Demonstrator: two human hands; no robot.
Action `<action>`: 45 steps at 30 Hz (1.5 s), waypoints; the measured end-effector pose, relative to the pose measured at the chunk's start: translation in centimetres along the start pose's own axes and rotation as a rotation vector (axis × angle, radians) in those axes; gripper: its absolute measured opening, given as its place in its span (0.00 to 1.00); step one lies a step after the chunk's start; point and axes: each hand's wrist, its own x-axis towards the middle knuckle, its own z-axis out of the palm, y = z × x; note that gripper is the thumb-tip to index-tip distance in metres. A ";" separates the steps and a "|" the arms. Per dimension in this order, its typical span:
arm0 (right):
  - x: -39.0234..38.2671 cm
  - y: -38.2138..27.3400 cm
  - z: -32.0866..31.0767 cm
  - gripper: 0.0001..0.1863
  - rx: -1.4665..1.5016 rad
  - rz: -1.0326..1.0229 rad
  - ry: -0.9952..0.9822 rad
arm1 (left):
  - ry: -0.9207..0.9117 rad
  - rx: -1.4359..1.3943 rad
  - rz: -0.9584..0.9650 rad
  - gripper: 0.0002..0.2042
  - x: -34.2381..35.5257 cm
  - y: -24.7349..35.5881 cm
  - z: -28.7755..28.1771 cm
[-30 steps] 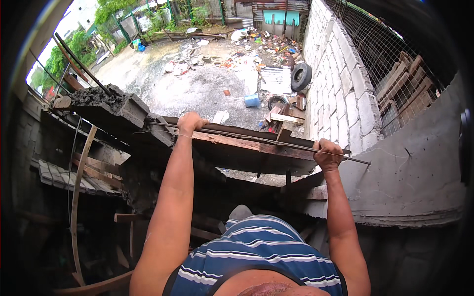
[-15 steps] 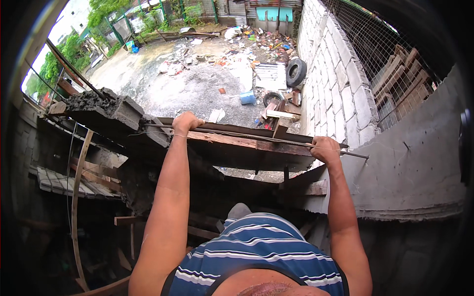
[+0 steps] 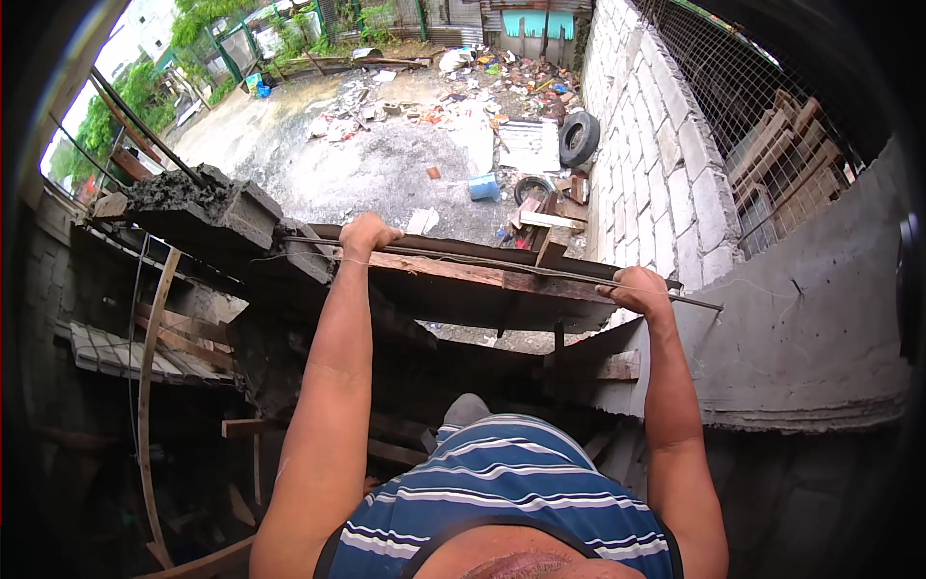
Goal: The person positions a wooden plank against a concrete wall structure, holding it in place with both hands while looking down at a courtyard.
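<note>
Fingers of the left hand [image 3: 368,236] curl over the top edge of a long dark board [image 3: 453,248], near its left end, with the knuckles uppermost and no gap showing between palm and edge. The right hand [image 3: 640,289] clasps the same edge near the other end, where a thin rod [image 3: 696,302] passes. Both look firmly closed, though the fingertips beyond the edge are hidden, and I cannot tell whether either hand also takes in the rod. The board runs crosswise ahead of the person [image 3: 511,463], with a wooden strip [image 3: 439,268] along its near face. My reading is that the step is a two-handed steadying of the board; shifting it would call for an even push or pull at both ends. To the left sits a concrete block [image 3: 256,214], to the right a grey wall [image 3: 791,357]; beyond are a blue bucket [image 3: 484,187] and a tyre [image 3: 579,140] beside a white block wall [image 3: 666,174].
</note>
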 end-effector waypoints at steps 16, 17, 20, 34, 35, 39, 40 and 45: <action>0.6 0.5 1.0 0.18 0.020 -0.003 0.082 | -0.025 0.011 0.025 0.29 0.4 0.0 0.2; 0.5 0.3 0.9 0.12 0.016 0.000 0.094 | -0.032 0.019 0.017 0.29 0.6 0.0 0.3; 0.5 0.2 0.8 0.12 0.013 0.009 0.094 | -0.043 0.030 0.012 0.28 0.9 -0.3 0.5; 0.5 0.6 2.5 0.21 0.068 -0.012 0.354 | -0.094 0.050 -0.017 0.28 1.5 -0.2 0.5; 0.5 0.7 2.6 0.21 0.068 -0.016 0.366 | -0.100 0.049 -0.024 0.27 1.4 -0.1 0.5; 0.3 0.5 2.6 0.21 0.067 -0.014 0.380 | -0.081 0.051 -0.023 0.26 1.1 -0.1 0.5; 0.1 0.3 2.4 0.20 0.072 -0.001 0.394 | -0.081 0.050 -0.024 0.26 1.0 -0.1 0.5; 0.2 0.3 3.3 0.19 0.084 0.005 0.522 | -0.068 0.051 -0.013 0.26 0.4 0.3 0.2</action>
